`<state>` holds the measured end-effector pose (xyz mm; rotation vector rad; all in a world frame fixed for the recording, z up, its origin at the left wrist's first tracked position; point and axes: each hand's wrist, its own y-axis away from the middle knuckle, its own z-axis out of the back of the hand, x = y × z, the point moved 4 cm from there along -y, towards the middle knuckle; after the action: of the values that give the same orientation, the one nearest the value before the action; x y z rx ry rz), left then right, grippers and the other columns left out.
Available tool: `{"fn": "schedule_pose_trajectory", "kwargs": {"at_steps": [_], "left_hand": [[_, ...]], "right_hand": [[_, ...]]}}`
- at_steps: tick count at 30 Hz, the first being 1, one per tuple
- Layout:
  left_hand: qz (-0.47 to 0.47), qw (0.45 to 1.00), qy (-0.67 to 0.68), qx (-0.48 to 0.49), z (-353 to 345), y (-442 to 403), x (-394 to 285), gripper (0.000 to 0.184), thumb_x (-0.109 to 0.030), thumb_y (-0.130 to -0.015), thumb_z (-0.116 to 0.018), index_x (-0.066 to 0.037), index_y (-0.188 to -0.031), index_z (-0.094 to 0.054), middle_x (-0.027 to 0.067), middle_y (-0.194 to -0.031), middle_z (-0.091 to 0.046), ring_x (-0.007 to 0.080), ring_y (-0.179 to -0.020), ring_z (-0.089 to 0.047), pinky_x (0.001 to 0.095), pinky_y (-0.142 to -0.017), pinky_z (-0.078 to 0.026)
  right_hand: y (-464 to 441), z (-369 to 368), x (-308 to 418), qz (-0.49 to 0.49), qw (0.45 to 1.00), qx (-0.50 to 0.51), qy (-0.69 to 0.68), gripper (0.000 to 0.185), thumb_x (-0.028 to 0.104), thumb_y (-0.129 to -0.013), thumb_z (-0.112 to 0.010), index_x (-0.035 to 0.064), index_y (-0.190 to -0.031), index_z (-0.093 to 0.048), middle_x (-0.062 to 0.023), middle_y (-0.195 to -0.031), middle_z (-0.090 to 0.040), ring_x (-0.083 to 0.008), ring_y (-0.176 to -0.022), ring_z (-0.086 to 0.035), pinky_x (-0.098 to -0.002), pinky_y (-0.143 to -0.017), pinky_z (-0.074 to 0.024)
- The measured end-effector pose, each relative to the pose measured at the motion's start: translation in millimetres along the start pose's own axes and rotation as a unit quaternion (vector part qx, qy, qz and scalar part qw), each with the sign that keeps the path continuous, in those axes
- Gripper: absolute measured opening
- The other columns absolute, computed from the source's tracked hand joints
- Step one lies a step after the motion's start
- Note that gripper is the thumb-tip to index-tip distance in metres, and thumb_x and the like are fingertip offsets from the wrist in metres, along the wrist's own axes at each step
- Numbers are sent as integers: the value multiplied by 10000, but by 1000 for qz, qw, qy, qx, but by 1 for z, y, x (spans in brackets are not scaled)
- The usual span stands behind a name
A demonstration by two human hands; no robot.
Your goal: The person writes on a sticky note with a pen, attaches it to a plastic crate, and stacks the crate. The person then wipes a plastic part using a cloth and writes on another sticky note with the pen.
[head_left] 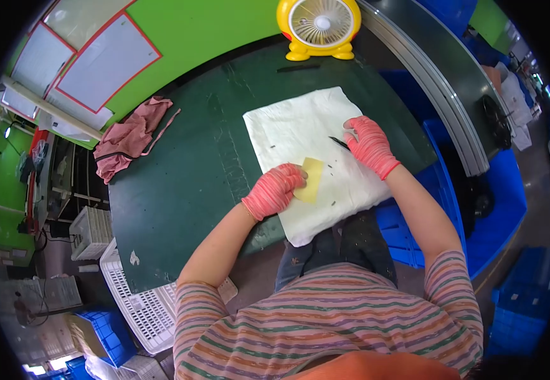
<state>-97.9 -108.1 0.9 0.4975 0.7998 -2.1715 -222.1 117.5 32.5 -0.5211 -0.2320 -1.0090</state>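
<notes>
My left hand [275, 190], in a pink-striped knitted glove, is closed with thumb and fingers on a yellow sheet [310, 180]. The sheet stands out over a white cloth pad [297, 136] on the table. My right hand [371, 145], gloved the same way, is closed over the pad's right side with bare fingertips curled. From under its thumb side sticks a slim black pointed piece [339, 143]; its other end is hidden by the hand. Several small dark bits lie scattered on the pad.
A yellow toy-shaped fan [322, 28] stands at the far edge of the green table [173, 209]. A pink cloth [132, 136] lies at the left corner. Metal rails [433, 82] run along the right, above a blue bin [500, 196]. White crates [139, 304] stand below left.
</notes>
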Motion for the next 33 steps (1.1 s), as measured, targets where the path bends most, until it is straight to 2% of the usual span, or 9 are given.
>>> {"fn": "schedule_pose_trajectory", "kwargs": {"at_steps": [5,8,14,19,23,27,29,31,33], "left_hand": [[-8,999,32,-16,-2,0,4,234,69,-708,-625,-48,-910,-650,115,-1042,-654,332,-1039,-596,410,-877,-512],[-40,997,-5,-59,2,1,4,179,28,-690,-629,-62,-844,-638,93,-1038,-658,334,-1016,-598,413,-849,-514],[-23,993,-94,-70,1,-6,1,137,-88,-645,-639,-83,-782,-644,88,-956,-663,342,-978,-603,431,-813,-503],[29,996,-45,-77,0,-3,2,220,-246,-657,-690,-59,-760,-638,104,-841,-634,343,-936,-596,474,-833,-468],[2,994,-34,-104,5,2,1,356,-379,-680,-704,-40,-770,-644,116,-840,-632,338,-949,-587,478,-843,-458],[16,996,-67,-55,0,-3,2,318,-355,-684,-699,-48,-759,-663,118,-854,-635,320,-945,-590,471,-838,-462],[-8,989,-39,-144,-22,-15,8,361,-326,-740,-699,-72,-993,-657,135,-1052,-639,317,-1069,-571,442,-947,-440],[-7,968,66,-240,-4,-12,10,364,-283,-761,-684,-79,-1062,-668,152,-1175,-625,323,-1125,-560,437,-975,-438],[18,909,246,-336,42,-4,-10,272,-225,-747,-654,-70,-967,-696,170,-1221,-594,337,-1112,-557,457,-924,-456]], "right_hand": [[-40,-1,22,65,997,22,-38,135,149,-845,-613,66,-945,-650,-137,-969,-641,-335,-921,-610,-406,-834,-491],[-35,-13,55,74,984,9,-161,117,133,-858,-600,61,-937,-648,-129,-948,-647,-326,-890,-623,-378,-800,-503],[-45,-54,119,106,964,142,-198,133,82,-847,-605,53,-969,-648,-115,-958,-649,-298,-875,-631,-363,-784,-516],[-88,-86,214,183,939,209,-205,127,117,-861,-595,59,-954,-660,-122,-963,-651,-310,-866,-634,-373,-783,-523],[-121,-146,290,278,908,238,-204,142,118,-864,-600,50,-973,-660,-123,-984,-653,-289,-899,-643,-363,-809,-524],[-145,-202,374,345,887,242,-188,149,124,-871,-590,53,-983,-659,-124,-996,-657,-309,-923,-635,-375,-847,-511],[-160,-219,421,369,882,232,-177,165,143,-880,-578,61,-1000,-656,-129,-1029,-652,-324,-959,-618,-392,-876,-495],[-173,-231,468,402,881,198,-152,192,156,-887,-566,75,-1044,-643,-131,-1077,-635,-336,-998,-597,-407,-903,-480],[-186,-247,511,451,876,130,-112,251,163,-892,-554,97,-1127,-611,-126,-1129,-606,-336,-1041,-580,-418,-929,-468]]}}
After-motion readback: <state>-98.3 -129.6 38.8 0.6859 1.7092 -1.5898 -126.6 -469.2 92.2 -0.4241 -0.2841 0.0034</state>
